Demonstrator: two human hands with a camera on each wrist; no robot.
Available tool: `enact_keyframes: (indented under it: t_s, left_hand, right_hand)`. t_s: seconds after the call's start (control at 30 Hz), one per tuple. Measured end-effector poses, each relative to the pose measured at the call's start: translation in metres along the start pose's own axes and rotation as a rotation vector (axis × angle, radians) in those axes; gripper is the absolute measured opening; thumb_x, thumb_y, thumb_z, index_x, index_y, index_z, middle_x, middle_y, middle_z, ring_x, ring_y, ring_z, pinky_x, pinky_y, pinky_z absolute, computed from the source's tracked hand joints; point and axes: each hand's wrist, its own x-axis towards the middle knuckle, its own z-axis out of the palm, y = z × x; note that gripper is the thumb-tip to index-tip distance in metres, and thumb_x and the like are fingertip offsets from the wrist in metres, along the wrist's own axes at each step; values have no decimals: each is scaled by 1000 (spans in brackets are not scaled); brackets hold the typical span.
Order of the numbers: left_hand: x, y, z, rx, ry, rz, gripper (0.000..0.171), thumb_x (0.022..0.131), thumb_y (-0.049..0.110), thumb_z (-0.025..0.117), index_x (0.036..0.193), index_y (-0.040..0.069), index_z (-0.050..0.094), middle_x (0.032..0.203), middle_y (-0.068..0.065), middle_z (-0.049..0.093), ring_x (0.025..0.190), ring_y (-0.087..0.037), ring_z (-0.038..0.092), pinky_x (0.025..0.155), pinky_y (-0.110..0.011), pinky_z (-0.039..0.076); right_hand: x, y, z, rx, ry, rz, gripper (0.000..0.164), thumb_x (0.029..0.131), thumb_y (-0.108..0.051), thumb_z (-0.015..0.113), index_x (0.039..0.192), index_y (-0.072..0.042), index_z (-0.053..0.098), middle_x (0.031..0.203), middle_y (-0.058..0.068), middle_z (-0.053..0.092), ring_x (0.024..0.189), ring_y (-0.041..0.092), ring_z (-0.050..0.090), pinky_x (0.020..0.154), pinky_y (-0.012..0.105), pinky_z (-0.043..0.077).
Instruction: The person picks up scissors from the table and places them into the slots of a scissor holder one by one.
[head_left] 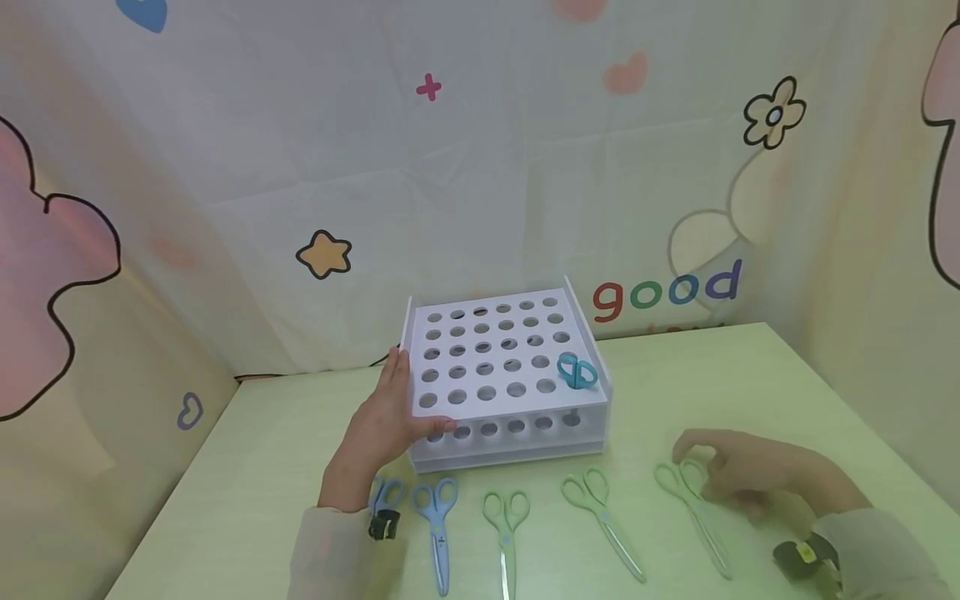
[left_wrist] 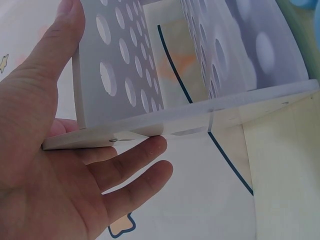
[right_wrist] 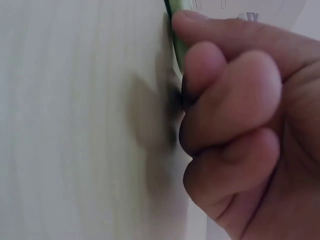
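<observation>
A white rack (head_left: 491,408) with rows of round holes stands in the middle of the table. At its left side my left hand (head_left: 382,421) holds it, thumb over the front corner and fingers along the side wall; the left wrist view shows the hand (left_wrist: 75,165) around the panel edge (left_wrist: 185,117). Teal-handled scissors (head_left: 576,371) stand handles up in the rack's front right hole. My right hand (head_left: 765,471) pinches the handles of the rightmost green scissors (head_left: 697,517), which lie on the table. In the right wrist view its fingers are curled beside a green handle (right_wrist: 178,45).
Two more green scissors (head_left: 507,533) (head_left: 602,518) lie in front of the rack. Left of them are blue scissors (head_left: 438,533) and another blue pair (head_left: 387,493), partly hidden by the left wrist. A patterned curtain (head_left: 480,167) hangs behind the table (head_left: 225,475).
</observation>
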Motion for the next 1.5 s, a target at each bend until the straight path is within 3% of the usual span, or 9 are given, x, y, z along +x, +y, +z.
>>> enact_keyframes:
  t_s: [0.2,0.43,0.83,1.0,1.2,1.5]
  left_hand:
    - [0,1,-2,9,-3,-11,131,74,50,88,162,3,2,169,-13,-3,127,-35,48,92,-46,44]
    - [0,-1,-4,14,2,-21,131,74,49,88,161,2,2,169,-14,-2,127,-36,47,92,-47,44]
    - [-4,-7,-4,21,7,-13,131,74,53,86,161,1,3,168,-16,-1,131,-37,46,93,-48,44]
    - [-4,-9,-2,13,12,-12,131,74,53,87,162,2,3,168,-15,-1,129,-37,47,93,-48,44]
    - [-2,-7,1,14,14,-10,130,75,51,87,162,3,4,169,-14,0,122,-35,50,90,-47,45]
    - [2,-1,1,26,9,-7,130,75,52,87,162,4,4,169,-13,0,122,-34,50,89,-46,46]
  right_hand:
    - [0,-4,-1,-20,35,-28,41,92,-4,67,129,-13,53,66,6,54,42,12,47,42,23,38]
    - [4,-3,-3,-81,30,-47,45,91,-5,68,132,-14,52,55,-3,48,39,7,38,40,20,33]
    - [8,9,-7,29,-14,-105,36,89,-7,71,121,-8,55,59,-1,51,38,8,39,38,21,32]
    - [9,11,-8,40,-13,-70,34,89,-9,72,118,-11,54,62,-1,49,40,10,39,39,22,33]
    - [6,14,-9,139,-39,-74,33,90,-5,69,118,-10,51,70,4,54,45,13,46,43,24,40]
    - [1,15,-18,271,-74,-226,31,96,0,62,124,-3,49,86,21,66,61,32,68,56,45,56]
